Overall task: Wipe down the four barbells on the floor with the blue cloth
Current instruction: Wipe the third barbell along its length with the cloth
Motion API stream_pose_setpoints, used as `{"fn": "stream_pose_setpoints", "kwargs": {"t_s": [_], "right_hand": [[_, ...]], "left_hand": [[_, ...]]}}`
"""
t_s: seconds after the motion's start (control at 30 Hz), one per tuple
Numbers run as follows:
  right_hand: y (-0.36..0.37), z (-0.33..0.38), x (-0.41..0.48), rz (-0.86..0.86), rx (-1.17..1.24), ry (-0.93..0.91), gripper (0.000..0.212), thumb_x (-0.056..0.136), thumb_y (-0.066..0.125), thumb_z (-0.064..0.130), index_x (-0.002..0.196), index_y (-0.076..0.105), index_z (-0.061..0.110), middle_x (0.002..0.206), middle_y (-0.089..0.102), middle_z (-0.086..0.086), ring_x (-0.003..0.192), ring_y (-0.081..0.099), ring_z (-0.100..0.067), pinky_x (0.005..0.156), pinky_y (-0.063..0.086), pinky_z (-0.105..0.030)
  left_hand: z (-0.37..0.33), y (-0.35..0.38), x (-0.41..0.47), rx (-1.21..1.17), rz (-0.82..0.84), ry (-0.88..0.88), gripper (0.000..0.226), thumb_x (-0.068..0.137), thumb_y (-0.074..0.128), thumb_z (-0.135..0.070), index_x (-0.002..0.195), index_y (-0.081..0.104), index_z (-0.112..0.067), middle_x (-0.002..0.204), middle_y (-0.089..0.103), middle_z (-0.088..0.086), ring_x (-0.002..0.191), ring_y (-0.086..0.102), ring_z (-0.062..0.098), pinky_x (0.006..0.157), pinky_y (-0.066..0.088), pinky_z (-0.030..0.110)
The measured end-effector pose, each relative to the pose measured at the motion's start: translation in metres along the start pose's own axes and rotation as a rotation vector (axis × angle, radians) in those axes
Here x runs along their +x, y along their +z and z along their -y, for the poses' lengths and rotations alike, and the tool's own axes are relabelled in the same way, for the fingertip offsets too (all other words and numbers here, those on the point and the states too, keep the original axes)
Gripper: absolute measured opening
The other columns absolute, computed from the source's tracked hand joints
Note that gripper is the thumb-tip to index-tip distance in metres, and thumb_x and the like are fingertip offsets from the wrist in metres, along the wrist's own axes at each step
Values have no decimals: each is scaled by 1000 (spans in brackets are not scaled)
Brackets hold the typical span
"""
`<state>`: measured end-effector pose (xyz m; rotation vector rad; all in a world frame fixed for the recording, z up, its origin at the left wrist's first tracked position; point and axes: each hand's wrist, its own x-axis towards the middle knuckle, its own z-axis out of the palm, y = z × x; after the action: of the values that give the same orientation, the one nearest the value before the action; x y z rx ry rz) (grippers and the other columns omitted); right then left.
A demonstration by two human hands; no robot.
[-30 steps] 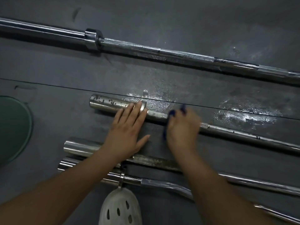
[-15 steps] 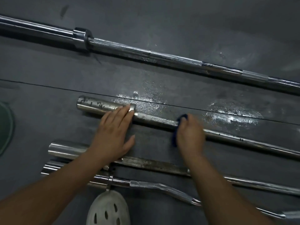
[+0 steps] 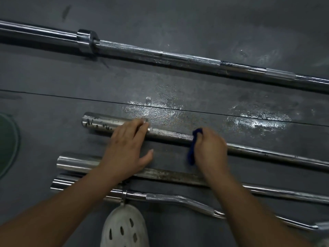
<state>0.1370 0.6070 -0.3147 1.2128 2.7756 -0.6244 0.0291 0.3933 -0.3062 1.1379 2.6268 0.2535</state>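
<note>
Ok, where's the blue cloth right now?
In the head view, right of centre: the blue cloth is bunched in the right hand against the shaft of the second barbell from the top, right of the left hand.

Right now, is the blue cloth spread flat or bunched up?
Bunched up: the right hand grips the cloth in a wad against the bar.

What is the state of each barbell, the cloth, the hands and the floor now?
Long chrome barbell, far side: lying untouched.
Pitted grey steel barbell: lying, cloth against its shaft.
Rust-stained straight barbell: lying on the floor.
Curved chrome curl bar: lying nearest.
Dark blue cloth: bunched, gripped.
Left hand: fingers straight, resting on the pitted barbell's sleeve.
Right hand: grips the cloth.
Dark rubber floor: wet patches.
</note>
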Motion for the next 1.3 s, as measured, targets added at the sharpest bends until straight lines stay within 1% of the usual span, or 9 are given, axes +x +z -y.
{"fn": "stream_pose_setpoints", "kwargs": {"t_s": [0.23, 0.4, 0.5, 0.63, 0.77, 0.97, 1.07, 1.17, 1.3], "right_hand": [[33, 64, -25, 93, 30, -448, 11, 90, 51, 18, 95, 60, 20, 91, 65, 1, 85, 56, -21, 88, 41, -37], [3, -32, -28, -54, -60, -196, 14, 82, 49, 15, 87, 62, 16, 79, 59, -2, 75, 50, -24, 77, 39, -38], [12, -12, -24, -95, -21, -32, 16, 82, 47, 13, 80, 63, 11, 75, 62, -10, 73, 53, -32, 74, 42, -40], [46, 71, -38, 62, 50, -365, 20, 85, 46, 15, 89, 66, 14, 85, 65, -6, 82, 57, -26, 85, 44, -42], [44, 49, -37, 117, 17, -499, 17, 86, 52, 19, 101, 59, 23, 97, 63, 3, 91, 53, -18, 92, 40, -35], [-4, -58, -35, -44, -82, -212, 24, 82, 41, 21, 91, 63, 19, 85, 64, -3, 81, 54, -27, 88, 42, -43], [6, -36, -32, -122, -17, -15, 26, 81, 41, 19, 82, 66, 12, 77, 65, -12, 75, 56, -33, 81, 45, -43], [37, 40, -46, -29, 50, -255, 17, 80, 49, 14, 81, 65, 13, 77, 64, -10, 76, 54, -31, 77, 46, -42], [47, 67, -50, 121, 45, -504, 21, 86, 49, 17, 103, 62, 18, 98, 64, 0, 94, 54, -21, 98, 40, -41]], "left_hand": [[-4, 7, -14, -8, 17, 53, 78, 81, 49, -50, 145, 44, -6, 158, 33, 11, 140, 36, 30, 116, 25, 46], [-7, 8, -20, 17, 9, 21, 78, 79, 49, -53, 144, 45, -10, 145, 40, 9, 133, 39, 31, 112, 26, 44], [-10, 14, -19, 72, 57, 43, 86, 81, 45, -57, 151, 34, -9, 157, 29, 12, 147, 24, 30, 119, 16, 45], [-8, 17, -22, 38, 38, 44, 86, 83, 48, -56, 150, 37, -4, 159, 30, 13, 148, 24, 29, 120, 18, 46], [-7, 20, -30, 4, -8, 44, 79, 80, 54, -48, 145, 45, -4, 155, 38, 12, 142, 36, 32, 117, 26, 48], [-11, 19, -37, 28, -32, 29, 79, 83, 51, -52, 147, 40, -7, 150, 39, 11, 141, 35, 31, 117, 25, 47], [-12, 23, -36, 93, 17, 52, 88, 85, 49, -56, 153, 29, -5, 162, 23, 13, 151, 17, 27, 121, 17, 46], [-12, 25, -38, 79, 22, 39, 87, 86, 47, -57, 153, 31, -4, 163, 21, 13, 151, 17, 26, 120, 21, 48], [-9, 27, -43, 27, -35, 63, 80, 87, 50, -52, 149, 38, -3, 161, 28, 12, 150, 23, 26, 119, 25, 49]]}}
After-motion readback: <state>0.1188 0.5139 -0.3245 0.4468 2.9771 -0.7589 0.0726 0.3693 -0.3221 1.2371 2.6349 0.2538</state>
